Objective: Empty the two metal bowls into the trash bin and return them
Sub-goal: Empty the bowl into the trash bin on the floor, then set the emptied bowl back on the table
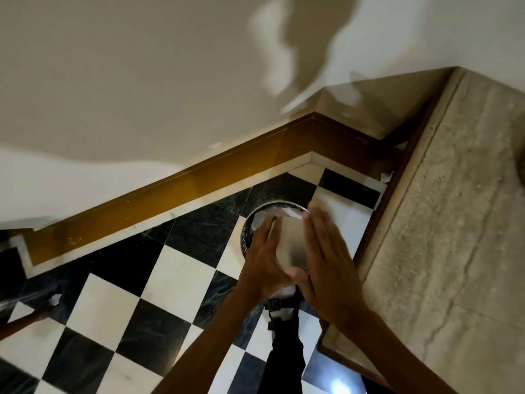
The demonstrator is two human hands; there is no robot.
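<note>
A metal bowl (292, 243), blurred by motion, is held between my two hands above a round metal trash bin (246, 237) that stands on the floor. My left hand (262, 263) grips the bowl's left side. On its right side lies my right hand (326, 251), fingers flat and straight. White paper (262, 218) lies inside the bin under the bowl. Whether anything is in the bowl is hidden. A rounded grey shape (521, 163) at the frame's right edge sits on the stone counter; I cannot tell if it is the other bowl.
The bin stands on a black and white chequered floor (119, 302), in a corner between a wooden skirting board (176, 191) and a stone counter (454, 237) on the right. Paper scraps (387, 176) lie by the counter's base. My sandalled foot (281, 311) is just below the bin.
</note>
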